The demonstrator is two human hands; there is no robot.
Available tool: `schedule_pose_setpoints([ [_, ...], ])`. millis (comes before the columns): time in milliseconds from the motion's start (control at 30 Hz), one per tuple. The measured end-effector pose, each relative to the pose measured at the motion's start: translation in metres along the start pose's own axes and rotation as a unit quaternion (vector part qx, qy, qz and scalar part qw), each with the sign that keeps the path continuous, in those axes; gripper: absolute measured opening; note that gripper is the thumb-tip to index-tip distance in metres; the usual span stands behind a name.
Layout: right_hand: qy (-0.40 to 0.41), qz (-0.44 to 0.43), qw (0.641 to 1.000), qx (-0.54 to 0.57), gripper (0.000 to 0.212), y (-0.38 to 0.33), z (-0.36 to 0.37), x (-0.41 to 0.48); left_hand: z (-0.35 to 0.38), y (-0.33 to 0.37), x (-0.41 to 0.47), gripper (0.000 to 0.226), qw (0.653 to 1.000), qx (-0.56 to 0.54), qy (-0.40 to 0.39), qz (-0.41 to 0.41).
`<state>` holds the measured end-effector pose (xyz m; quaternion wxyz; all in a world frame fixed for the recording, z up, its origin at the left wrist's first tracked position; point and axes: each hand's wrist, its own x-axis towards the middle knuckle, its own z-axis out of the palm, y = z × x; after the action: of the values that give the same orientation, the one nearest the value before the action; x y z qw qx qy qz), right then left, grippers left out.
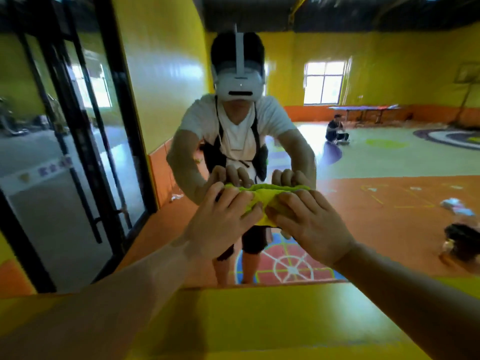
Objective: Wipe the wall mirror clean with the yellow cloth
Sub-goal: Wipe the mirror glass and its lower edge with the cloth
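Note:
The wall mirror fills most of the view and reflects the room and a person in a white shirt with a headset. A bunched yellow cloth is pressed flat against the glass at the centre. My left hand lies on the cloth's left part with fingers spread and fairly straight. My right hand lies on its right part in the same way. Both hands' reflections meet them at the cloth's upper edge. Much of the cloth is hidden under my fingers.
A yellow ledge or wall panel runs below the mirror's lower edge. Black-framed glass doors stand at the left. The mirror shows an orange floor, a seated person far back and a table by a window.

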<state>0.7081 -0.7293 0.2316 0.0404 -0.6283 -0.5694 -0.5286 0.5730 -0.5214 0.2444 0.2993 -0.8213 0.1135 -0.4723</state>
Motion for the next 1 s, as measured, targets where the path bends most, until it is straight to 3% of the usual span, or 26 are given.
schedule_pose_setpoints([
  [267, 0.053, 0.019, 0.998, -0.039, 0.030, 0.106, -0.071, 0.128, -0.062, -0.103, 0.138, 0.024, 0.994, 0.075, 0.076, -0.032],
  [467, 0.093, 0.011, 0.992, -0.079, 0.034, 0.171, -0.108, 0.195, -0.091, -0.156, 0.214, 0.043, 0.988, 0.113, 0.083, -0.060],
  [767, 0.124, 0.040, 0.986, -0.100, 0.067, 0.258, -0.163, 0.291, -0.137, -0.228, 0.322, 0.044, 0.982, 0.112, 0.113, -0.097],
  [900, 0.147, 0.060, 0.982, -0.102, 0.048, 0.293, -0.192, 0.335, -0.150, -0.261, 0.371, 0.039, 0.974, 0.115, 0.151, -0.124],
  [1000, 0.143, 0.076, 0.980, -0.115, 0.050, 0.321, -0.209, 0.362, -0.161, -0.283, 0.408, 0.034, 0.968, 0.123, 0.180, -0.124],
])
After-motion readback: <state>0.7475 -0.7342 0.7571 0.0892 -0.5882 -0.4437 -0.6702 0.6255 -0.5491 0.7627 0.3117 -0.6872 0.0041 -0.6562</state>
